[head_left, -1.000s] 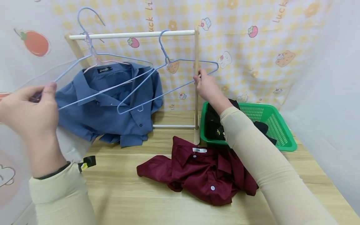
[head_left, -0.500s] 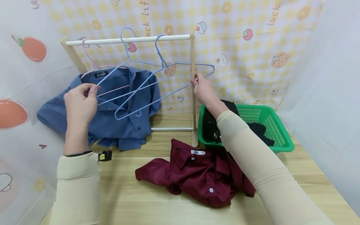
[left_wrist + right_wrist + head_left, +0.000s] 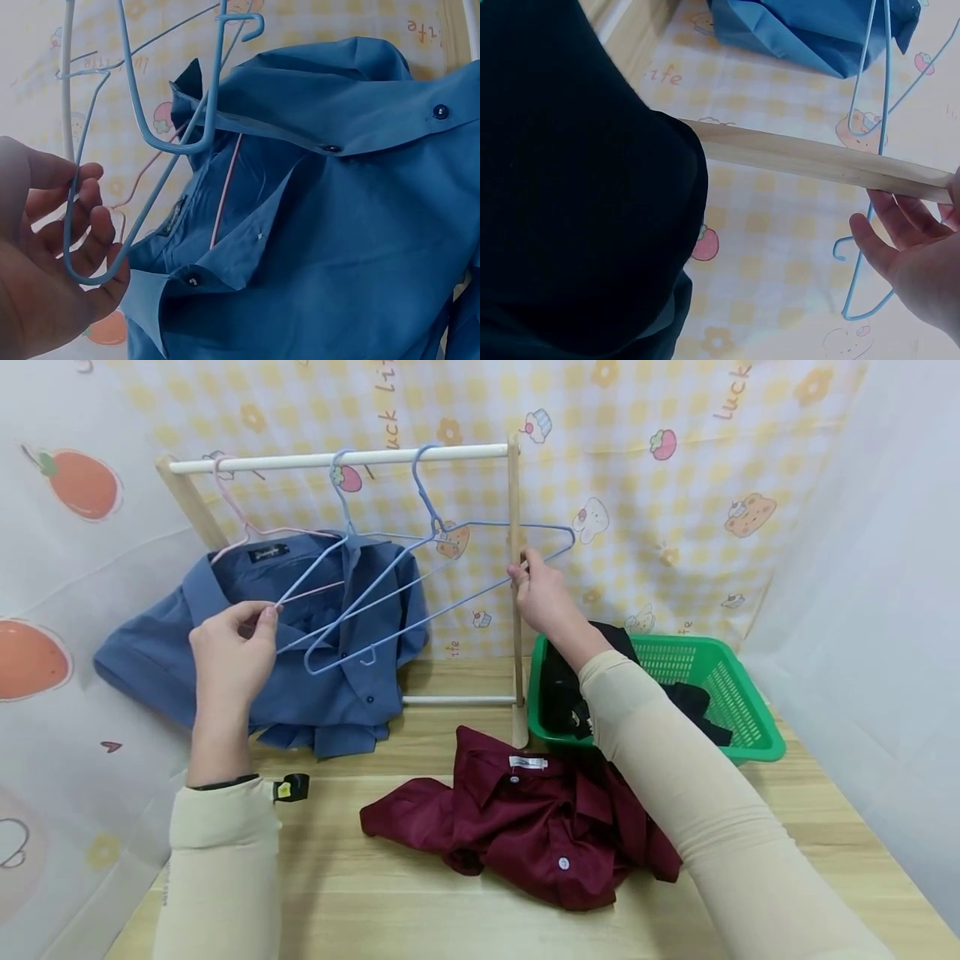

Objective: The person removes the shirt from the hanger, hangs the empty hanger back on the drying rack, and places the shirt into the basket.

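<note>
My left hand [image 3: 236, 647] pinches the near end of a light blue wire hanger [image 3: 344, 510]. That hanger's hook is at the white top rail [image 3: 292, 462] of a small clothes rack. In the left wrist view the fingers curl round the hanger's bent corner. My right hand [image 3: 546, 597] grips the rack's right wooden post [image 3: 514, 652]. A second blue hanger [image 3: 487, 523] hangs from the rail beside that hand, bare of clothes. Left of both, a blue shirt [image 3: 300, 681] hangs on a pink hanger [image 3: 238, 514], partly hidden by my left hand and the wires.
A maroon shirt [image 3: 517, 831] lies crumpled on the wooden table [image 3: 360, 910] in front of the rack. At the right stands a green basket [image 3: 757, 718] holding dark clothes [image 3: 686, 702], partly covered by my right arm. A patterned cloth [image 3: 675, 485] hangs behind.
My left hand has come in from the left and lowered the light blue hanger, whose hook came down from above the rail to the rail. My right hand has stayed on the post.
</note>
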A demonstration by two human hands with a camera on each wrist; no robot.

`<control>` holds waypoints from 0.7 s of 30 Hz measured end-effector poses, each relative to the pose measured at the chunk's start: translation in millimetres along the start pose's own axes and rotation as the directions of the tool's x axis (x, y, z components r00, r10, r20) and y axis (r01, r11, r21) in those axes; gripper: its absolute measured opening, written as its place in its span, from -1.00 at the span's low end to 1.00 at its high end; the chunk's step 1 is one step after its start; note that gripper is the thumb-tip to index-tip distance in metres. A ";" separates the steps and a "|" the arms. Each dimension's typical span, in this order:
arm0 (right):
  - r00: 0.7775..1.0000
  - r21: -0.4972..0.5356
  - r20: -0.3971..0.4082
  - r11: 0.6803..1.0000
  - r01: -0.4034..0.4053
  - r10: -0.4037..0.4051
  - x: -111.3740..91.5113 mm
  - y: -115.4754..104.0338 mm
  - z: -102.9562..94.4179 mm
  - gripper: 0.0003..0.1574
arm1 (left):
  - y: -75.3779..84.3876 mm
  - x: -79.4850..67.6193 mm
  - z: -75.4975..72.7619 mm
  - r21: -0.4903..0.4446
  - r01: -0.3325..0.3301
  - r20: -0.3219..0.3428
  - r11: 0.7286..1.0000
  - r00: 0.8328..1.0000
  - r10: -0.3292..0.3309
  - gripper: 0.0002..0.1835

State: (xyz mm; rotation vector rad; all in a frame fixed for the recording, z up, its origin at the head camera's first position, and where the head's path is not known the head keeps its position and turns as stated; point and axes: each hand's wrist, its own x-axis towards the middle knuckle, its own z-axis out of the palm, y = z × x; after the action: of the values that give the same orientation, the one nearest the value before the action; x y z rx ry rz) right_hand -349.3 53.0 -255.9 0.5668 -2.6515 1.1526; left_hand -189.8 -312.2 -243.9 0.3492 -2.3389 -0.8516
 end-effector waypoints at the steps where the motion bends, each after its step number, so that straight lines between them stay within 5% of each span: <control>1: 1.000 0.000 -0.003 1.000 0.004 -0.004 0.1 0.1 -0.6 -0.45 | -0.2 0.3 -0.2 0.004 0.002 0.000 1.000 1.000 -0.002 -0.50; 9: 1.000 0.008 0.000 1.000 0.016 -0.016 -0.4 2.0 -0.7 -0.48 | 0.7 -2.4 -3.2 0.014 -0.030 -0.023 0.999 0.999 0.031 -0.50; 13: 1.000 0.014 -0.006 1.000 0.022 -0.022 -0.3 2.2 -0.8 -0.44 | 7.4 -6.2 -3.9 -0.020 -0.123 -0.085 0.992 0.989 0.121 -0.53; 17: 1.000 0.002 -0.006 1.000 0.020 -0.020 -0.9 2.7 -0.4 -0.43 | 15.7 -13.5 -4.4 -0.074 -0.250 -0.183 0.965 0.955 0.233 -0.59; 21: 1.000 -0.002 0.010 1.000 0.010 -0.010 0.9 1.0 -2.1 -0.42 | 27.3 -23.0 -5.7 -0.101 -0.394 -0.294 0.913 0.889 0.351 -0.63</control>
State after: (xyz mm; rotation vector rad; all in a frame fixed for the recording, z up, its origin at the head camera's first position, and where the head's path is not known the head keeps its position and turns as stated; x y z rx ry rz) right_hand -350.5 54.9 -254.9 0.5858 -2.6551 1.1470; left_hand -169.4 -284.3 -233.4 -0.0558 -1.9785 -0.7394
